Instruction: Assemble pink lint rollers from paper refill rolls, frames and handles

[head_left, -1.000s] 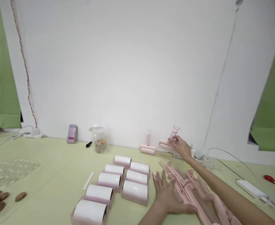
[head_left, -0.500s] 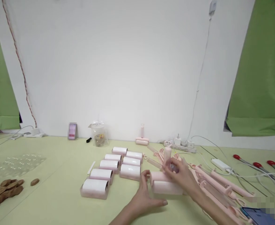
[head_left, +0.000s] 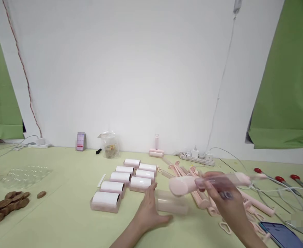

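My right hand (head_left: 222,193) is wrapped around a pink lint roller (head_left: 183,186) and holds it above the table, its handle lying almost level and pointing right. The roller's rounded pink end faces me; motion blurs it. Below it lies a clear plastic cover (head_left: 172,206). My left hand (head_left: 150,210) is at the cover's left end, thumb and fingers apart; I cannot tell whether it touches the cover. To its left stand two rows of white sticky rolls (head_left: 106,199) in clear pinkish covers. Loose pink handles (head_left: 259,203) lie on the right.
A phone (head_left: 282,234) lies at the lower right, near white cables and red-ended tools (head_left: 280,179). A power strip (head_left: 196,159), an upright lint roller (head_left: 156,151) and a plastic bag (head_left: 110,146) stand along the wall. Brown discs (head_left: 14,203) are piled at the left.
My right hand has lifted the lint roller off the table and swung its handle from upright to nearly level, rightward. The clear cover stays on the table by my left hand.
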Tool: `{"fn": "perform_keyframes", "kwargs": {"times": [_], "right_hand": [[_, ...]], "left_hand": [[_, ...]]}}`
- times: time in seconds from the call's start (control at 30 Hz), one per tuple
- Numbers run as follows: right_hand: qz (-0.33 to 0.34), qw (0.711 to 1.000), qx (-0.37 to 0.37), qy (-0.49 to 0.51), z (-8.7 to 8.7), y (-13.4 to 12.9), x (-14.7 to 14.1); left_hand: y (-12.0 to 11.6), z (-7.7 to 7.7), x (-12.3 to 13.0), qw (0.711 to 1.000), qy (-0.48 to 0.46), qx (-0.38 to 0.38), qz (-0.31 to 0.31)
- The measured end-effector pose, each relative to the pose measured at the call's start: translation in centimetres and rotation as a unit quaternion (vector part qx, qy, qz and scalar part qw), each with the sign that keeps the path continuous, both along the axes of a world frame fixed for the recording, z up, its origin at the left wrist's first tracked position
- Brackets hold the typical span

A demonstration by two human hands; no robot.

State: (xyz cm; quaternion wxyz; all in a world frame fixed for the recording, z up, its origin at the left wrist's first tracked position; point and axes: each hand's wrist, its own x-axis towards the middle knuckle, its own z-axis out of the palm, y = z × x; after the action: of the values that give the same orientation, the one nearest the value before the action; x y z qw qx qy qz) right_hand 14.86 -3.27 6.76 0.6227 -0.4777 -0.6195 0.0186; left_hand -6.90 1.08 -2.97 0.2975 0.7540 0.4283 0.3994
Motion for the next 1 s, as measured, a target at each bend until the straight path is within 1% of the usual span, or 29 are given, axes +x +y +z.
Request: {"fn": "perform_keyframes", "kwargs": {"times": [0.03,0.07,0.1,0.13,0.17,0.2,0.23,0.27,0.3,0.33,0.43,0.47,0.5,0.53,0.57,0.63,0.7,0.73,0.77,0.83,1.0], "right_hand": [[0.015,1.0,0.02,-0.017,-0.4,-0.7,0.3],[0.038,0.998,0.031,-0.041,-1.0,-1.3,0.6],[0.074,0.994,0.033,-0.072,-1.8,-1.8,0.7],[0.116,0.987,0.026,-0.111,-2.7,-2.1,0.6],[0.161,0.975,0.009,-0.154,-3.6,-2.3,0.5],[0.196,0.96,-0.018,-0.197,-4.5,-2.3,0.4],[0.22,0.945,-0.048,-0.236,-5.1,-2.2,0.3],[0.23,0.933,-0.077,-0.266,-5.5,-2.0,0.2],[0.217,0.929,-0.103,-0.283,-5.7,-1.7,0.3],[0.189,0.931,-0.125,-0.288,-5.5,-1.3,0.6],[0.075,0.95,-0.153,-0.26,-4.1,-0.1,2.1],[0.04,0.957,-0.161,-0.236,-3.5,0.1,2.6],[0.02,0.965,-0.166,-0.2,-3.0,0.2,2.8],[0.026,0.972,-0.168,-0.159,-2.7,0.1,2.9],[0.048,0.978,-0.17,-0.115,-2.6,-0.2,2.6],[0.131,0.975,-0.173,-0.048,-2.7,-0.9,1.4],[0.217,0.957,-0.185,-0.054,-3.1,-1.7,-0.3],[0.239,0.949,-0.195,-0.069,-3.3,-2.1,-1.0],[0.25,0.942,-0.206,-0.087,-3.5,-2.4,-1.6],[0.251,0.936,-0.219,-0.112,-3.9,-2.8,-2.1],[0.247,0.935,-0.213,-0.138,-4.3,-3.0,-1.8]], "left_hand": [[-0.2,0.6,-0.1,1.0,-0.017,0.026,0.006],[-0.4,1.2,-0.1,0.998,-0.051,0.036,0.008],[-0.6,1.8,0.0,0.995,-0.104,0.015,0.002],[-0.8,2.3,0.2,0.985,-0.169,-0.04,-0.018],[-1.0,2.8,0.5,0.963,-0.234,-0.123,-0.056],[-1.2,3.1,0.8,0.927,-0.286,-0.219,-0.108],[-1.5,3.3,1.1,0.883,-0.317,-0.307,-0.161],[-1.8,3.4,1.4,0.844,-0.328,-0.372,-0.202],[-2.0,3.4,1.6,0.821,-0.33,-0.409,-0.224],[-2.2,3.3,1.8,0.812,-0.332,-0.424,-0.223],[-2.5,3.0,1.7,0.82,-0.366,-0.41,-0.157],[-2.4,2.9,1.7,0.824,-0.374,-0.402,-0.14],[-2.4,2.8,1.6,0.833,-0.373,-0.39,-0.125],[-2.3,2.7,1.6,0.848,-0.361,-0.372,-0.112],[-2.3,2.6,1.7,0.867,-0.342,-0.347,-0.101],[-2.3,2.4,1.9,0.912,-0.289,-0.278,-0.083],[-2.4,2.2,2.3,0.947,-0.233,-0.207,-0.078],[-2.5,2.1,2.4,0.958,-0.211,-0.179,-0.081],[-2.6,2.0,2.6,0.964,-0.194,-0.16,-0.084],[-2.8,1.9,2.7,0.971,-0.17,-0.145,-0.085],[-3.2,2.3,2.5,0.98,-0.126,-0.134,-0.075]]}}
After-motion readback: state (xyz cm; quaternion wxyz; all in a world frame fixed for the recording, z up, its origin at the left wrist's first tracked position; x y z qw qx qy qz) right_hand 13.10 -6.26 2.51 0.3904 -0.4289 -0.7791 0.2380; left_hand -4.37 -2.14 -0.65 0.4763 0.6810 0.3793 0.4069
